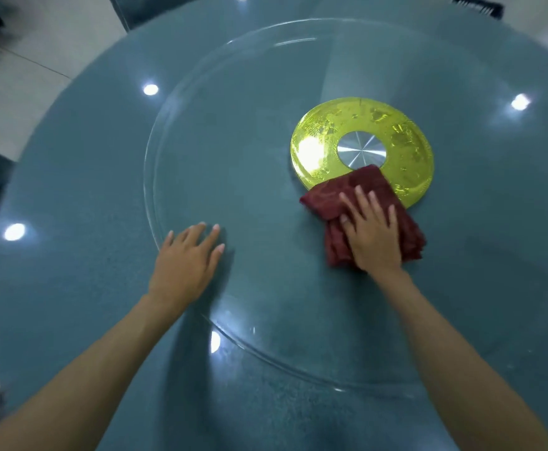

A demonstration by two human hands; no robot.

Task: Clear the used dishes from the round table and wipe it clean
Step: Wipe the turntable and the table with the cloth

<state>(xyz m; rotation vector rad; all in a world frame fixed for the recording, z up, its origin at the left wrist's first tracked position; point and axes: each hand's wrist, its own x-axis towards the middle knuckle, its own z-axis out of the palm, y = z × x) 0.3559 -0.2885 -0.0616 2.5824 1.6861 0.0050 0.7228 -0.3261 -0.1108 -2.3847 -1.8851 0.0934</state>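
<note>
Right hand (371, 232) flat, fingers spread, presses folded dark-red cloth (363, 196) near the round teal desk (71, 271) centre; left hand (186, 265) spread, bracing; overlapping strokes toward the edge would serve best.

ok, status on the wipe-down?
Right hand flat on red cloth, pressing it to glass turntable. Left hand open at turntable edge. Cloth overlaps yellow centre disc; nothing else in its way.

Wide bare glass turntable (233, 141) left and beyond; only the folded red cloth (337, 196) and both flat hands occupy its near part.
</note>
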